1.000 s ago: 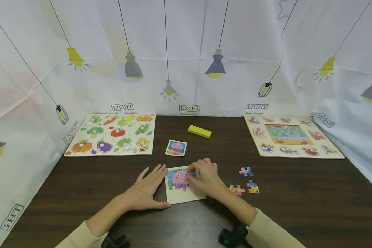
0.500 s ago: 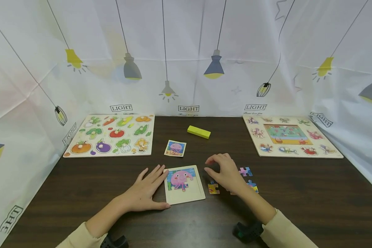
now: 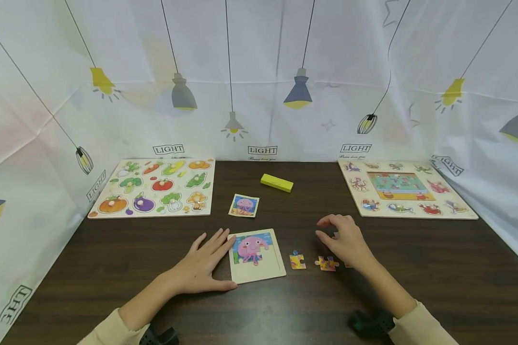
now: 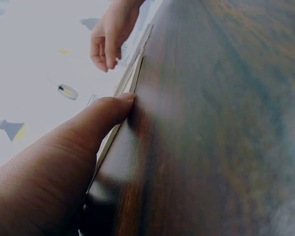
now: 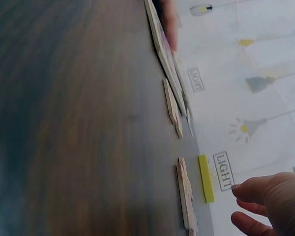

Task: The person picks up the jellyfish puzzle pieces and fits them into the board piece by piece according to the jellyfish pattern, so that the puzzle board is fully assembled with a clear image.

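right hand [image 3: 344, 240]: thumb and fingers curved, tips apart, gap between them; nothing seen held, head and right wrist views agree. it sits above the table [image 3: 259, 318], right of the board [image 3: 259, 275] and a bit farther from the person.

key relation: right hand to the far piece [image 3: 335, 235]. only a sliver of that piece shows, right behind the thumb-finger gap, so it's just past the tips, not off to a side. long axis: can't tell, the hand covers most of it. touching or not: can't tell either, though no pinch shows. right hand is clearly the nearer one; left is across the board.

other loose pieces: side piece [image 3: 348, 266] mostly hidden by the right wrist; middle piece [image 3: 326, 264] toward the person from the fingertips, long axis roughly left-right; left piece [image 3: 297, 261] between it and the board, tab pointing away from the person. middle and left pieces lie flat, apart from each other.

left hand [image 3: 200, 269]: flat, fingers spread, not gripping. fingertips at the board's far left corner, thumb tip at the near left one.

board: flat, slightly turned, pink creature partly filled in, bare recess at lower right, the side facing the loose pieces.
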`<action>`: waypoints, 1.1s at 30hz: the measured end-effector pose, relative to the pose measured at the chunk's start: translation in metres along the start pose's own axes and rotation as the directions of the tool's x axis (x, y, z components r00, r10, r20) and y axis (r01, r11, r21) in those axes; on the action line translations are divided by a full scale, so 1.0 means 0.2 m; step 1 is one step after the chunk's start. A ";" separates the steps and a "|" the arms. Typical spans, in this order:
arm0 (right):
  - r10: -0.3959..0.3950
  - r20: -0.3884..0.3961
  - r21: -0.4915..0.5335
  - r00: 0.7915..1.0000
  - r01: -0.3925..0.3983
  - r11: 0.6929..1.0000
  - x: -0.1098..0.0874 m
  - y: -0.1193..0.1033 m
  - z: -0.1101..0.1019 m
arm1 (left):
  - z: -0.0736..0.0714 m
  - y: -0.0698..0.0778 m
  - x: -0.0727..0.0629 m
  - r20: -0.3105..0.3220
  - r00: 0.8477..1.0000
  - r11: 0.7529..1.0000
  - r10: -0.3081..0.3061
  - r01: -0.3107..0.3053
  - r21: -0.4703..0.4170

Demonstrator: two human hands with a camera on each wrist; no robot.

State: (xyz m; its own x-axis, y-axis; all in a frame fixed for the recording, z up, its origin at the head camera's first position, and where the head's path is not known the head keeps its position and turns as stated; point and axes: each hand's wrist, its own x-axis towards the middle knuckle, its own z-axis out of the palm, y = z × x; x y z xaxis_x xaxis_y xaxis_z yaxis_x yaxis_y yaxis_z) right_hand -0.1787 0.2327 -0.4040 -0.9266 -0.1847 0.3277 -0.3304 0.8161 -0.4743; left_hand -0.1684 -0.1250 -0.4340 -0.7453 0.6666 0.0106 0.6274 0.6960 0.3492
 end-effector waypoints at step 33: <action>0.127 0.063 -0.141 0.990 -0.117 0.983 -0.12 0.19 -0.09 | 0.00 0.01 0.00 -0.001 1.000 1.000 0.004 -0.004 0.007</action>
State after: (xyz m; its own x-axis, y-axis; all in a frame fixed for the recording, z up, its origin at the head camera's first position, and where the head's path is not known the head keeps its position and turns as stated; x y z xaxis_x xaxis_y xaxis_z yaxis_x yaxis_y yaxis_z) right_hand -0.1654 0.2783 -0.4151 -0.9705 -0.1142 0.2126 -0.1912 0.9012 -0.3889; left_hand -0.1671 -0.1249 -0.4329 -0.7434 0.6687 0.0132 0.6317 0.6955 0.3423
